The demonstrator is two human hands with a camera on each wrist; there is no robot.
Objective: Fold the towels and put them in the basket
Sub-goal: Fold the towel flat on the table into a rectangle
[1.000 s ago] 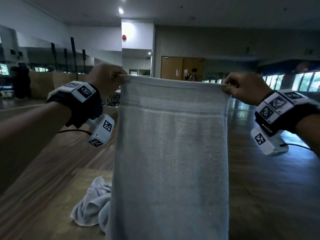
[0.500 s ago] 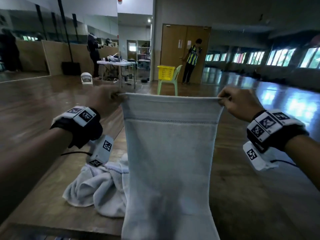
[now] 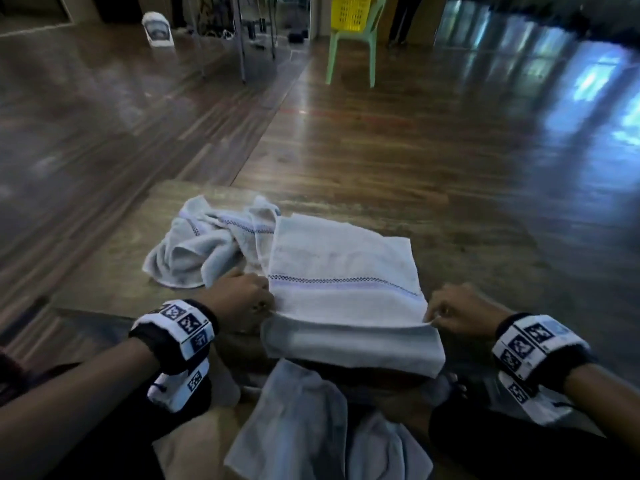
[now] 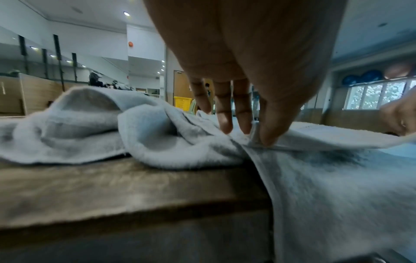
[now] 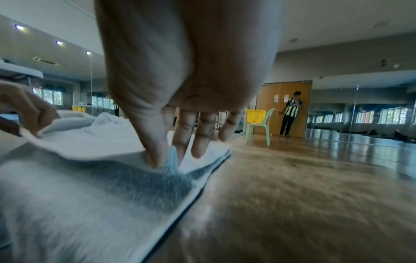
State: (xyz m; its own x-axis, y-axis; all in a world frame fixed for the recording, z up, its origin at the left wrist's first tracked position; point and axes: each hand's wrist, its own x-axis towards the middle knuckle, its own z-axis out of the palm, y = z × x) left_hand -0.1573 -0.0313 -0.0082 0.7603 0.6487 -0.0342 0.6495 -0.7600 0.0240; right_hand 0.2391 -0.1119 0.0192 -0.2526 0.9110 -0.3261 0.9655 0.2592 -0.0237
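Note:
A pale grey towel [image 3: 341, 268] lies doubled over on the wooden table [image 3: 110, 282], its lower part hanging over the near edge toward my lap. My left hand [image 3: 242, 299] pinches the towel's near left corner [image 4: 258, 140] between thumb and forefinger. My right hand [image 3: 453, 313] pinches the near right corner [image 5: 166, 160] the same way. A crumpled towel [image 3: 204, 244] lies just left of the flat one, touching it. A yellow basket [image 3: 351, 12] sits on a green chair far across the room.
The table's near edge [image 4: 135, 218] runs under my wrists. More towel cloth [image 3: 311, 420] lies in my lap. A green chair [image 5: 261, 128] stands on the wooden floor; a person [image 5: 290, 113] stands by the door beyond it. A white object [image 3: 157, 29] sits on the far floor.
Both hands brought the towel down from hanging upright in the air and laid its top edge over onto the table, toward me. The head view has tilted down.

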